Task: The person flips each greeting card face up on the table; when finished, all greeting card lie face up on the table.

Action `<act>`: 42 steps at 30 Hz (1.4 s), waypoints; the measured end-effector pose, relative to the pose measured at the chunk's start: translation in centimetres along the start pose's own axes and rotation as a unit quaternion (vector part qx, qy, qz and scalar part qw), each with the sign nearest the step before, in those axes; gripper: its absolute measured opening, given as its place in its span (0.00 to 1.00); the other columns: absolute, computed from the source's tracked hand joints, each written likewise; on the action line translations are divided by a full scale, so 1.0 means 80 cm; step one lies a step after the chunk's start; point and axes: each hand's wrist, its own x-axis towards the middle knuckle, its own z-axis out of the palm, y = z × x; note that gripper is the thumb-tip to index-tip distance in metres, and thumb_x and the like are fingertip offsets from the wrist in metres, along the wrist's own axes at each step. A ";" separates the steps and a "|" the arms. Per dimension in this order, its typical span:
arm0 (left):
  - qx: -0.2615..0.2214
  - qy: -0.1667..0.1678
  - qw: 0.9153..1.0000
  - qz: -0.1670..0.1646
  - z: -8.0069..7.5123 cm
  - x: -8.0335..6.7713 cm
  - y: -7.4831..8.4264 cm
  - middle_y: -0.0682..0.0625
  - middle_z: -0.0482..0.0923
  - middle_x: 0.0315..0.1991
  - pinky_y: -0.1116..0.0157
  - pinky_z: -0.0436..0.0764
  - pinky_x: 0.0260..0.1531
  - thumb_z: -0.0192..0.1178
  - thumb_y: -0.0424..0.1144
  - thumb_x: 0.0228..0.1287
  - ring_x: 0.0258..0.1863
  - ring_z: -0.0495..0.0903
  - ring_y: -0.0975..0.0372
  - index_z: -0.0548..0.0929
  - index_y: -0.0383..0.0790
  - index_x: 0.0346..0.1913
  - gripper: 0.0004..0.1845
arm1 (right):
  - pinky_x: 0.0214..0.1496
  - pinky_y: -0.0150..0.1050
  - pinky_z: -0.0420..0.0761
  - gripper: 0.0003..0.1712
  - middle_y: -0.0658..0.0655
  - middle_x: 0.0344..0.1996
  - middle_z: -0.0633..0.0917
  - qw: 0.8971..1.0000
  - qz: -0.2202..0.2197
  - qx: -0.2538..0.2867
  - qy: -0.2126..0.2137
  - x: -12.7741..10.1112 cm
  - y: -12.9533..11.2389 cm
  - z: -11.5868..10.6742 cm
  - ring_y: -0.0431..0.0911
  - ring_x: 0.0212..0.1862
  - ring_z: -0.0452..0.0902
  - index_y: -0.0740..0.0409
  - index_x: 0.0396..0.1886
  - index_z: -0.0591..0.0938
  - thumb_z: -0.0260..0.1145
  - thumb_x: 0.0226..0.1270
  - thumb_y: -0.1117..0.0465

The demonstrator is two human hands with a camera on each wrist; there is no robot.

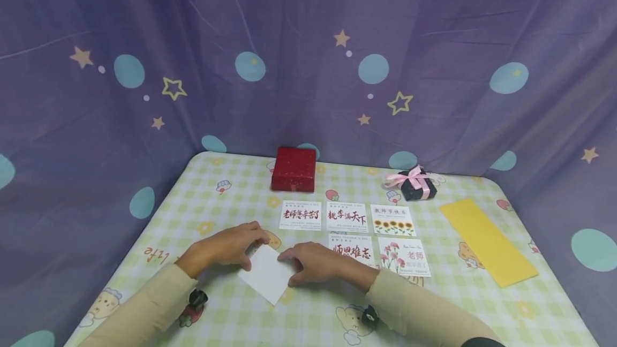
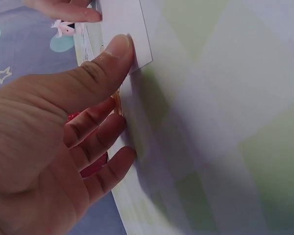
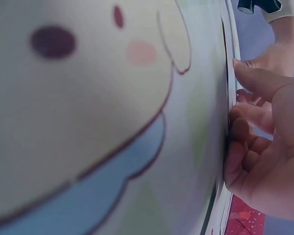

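A blank white card point(image 1: 267, 277) lies turned at an angle on the checked tablecloth point(image 1: 231, 315), near the front. My left hand point(image 1: 255, 252) holds its upper left edge. In the left wrist view that hand point(image 2: 115, 90) has its thumb laid on the card point(image 2: 125, 19) near a corner, with the fingers curled beside the edge. My right hand point(image 1: 287, 268) grips the card's right edge. In the right wrist view, my right hand point(image 3: 235, 95) touches the thin edge of the card point(image 3: 229, 88) with thumb and curled fingers.
Printed greeting cards lie in two rows behind the hands, three point(image 1: 346, 217) in the far row and two point(image 1: 404, 256) in the near one. A red box point(image 1: 293, 169) and a black gift box with pink ribbon point(image 1: 416, 183) stand at the back. A yellow paper strip point(image 1: 487, 241) lies right.
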 end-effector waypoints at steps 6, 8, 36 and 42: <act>-0.004 -0.015 1.000 -0.025 0.001 0.008 -0.001 0.57 0.72 0.44 0.64 0.76 0.47 0.82 0.37 0.44 0.42 0.69 0.67 0.79 0.48 0.51 0.29 | 0.43 0.27 0.74 0.37 0.41 0.35 0.79 1.000 0.011 0.009 0.002 -0.002 0.004 0.000 0.32 0.36 0.71 0.48 0.68 0.77 0.77 0.59 0.50; -0.004 -0.021 0.999 -0.034 0.002 0.012 -0.002 0.58 0.70 0.43 0.65 0.75 0.46 0.82 0.37 0.43 0.42 0.69 0.66 0.77 0.48 0.50 0.30 | 0.43 0.27 0.74 0.38 0.41 0.35 0.79 1.000 0.016 0.018 0.009 -0.002 0.005 0.000 0.32 0.37 0.71 0.50 0.68 0.77 0.78 0.58 0.50; 0.002 0.188 0.979 0.077 -0.007 0.012 -0.006 0.57 0.81 0.36 0.70 0.78 0.35 0.75 0.36 0.57 0.34 0.75 0.71 0.82 0.47 0.47 0.16 | 0.28 0.27 0.72 0.13 0.44 0.22 0.82 0.978 -0.001 0.189 0.087 -0.020 0.033 -0.016 0.33 0.22 0.71 0.42 0.55 0.84 0.66 0.73 0.52; 0.007 0.284 0.948 0.142 -0.004 0.016 -0.007 0.57 0.82 0.37 0.74 0.79 0.33 0.75 0.31 0.55 0.33 0.77 0.72 0.84 0.49 0.39 0.13 | 0.33 0.31 0.80 0.18 0.52 0.28 0.89 0.964 0.017 0.238 0.122 -0.023 0.041 -0.021 0.37 0.27 0.80 0.50 0.59 0.85 0.58 0.79 0.52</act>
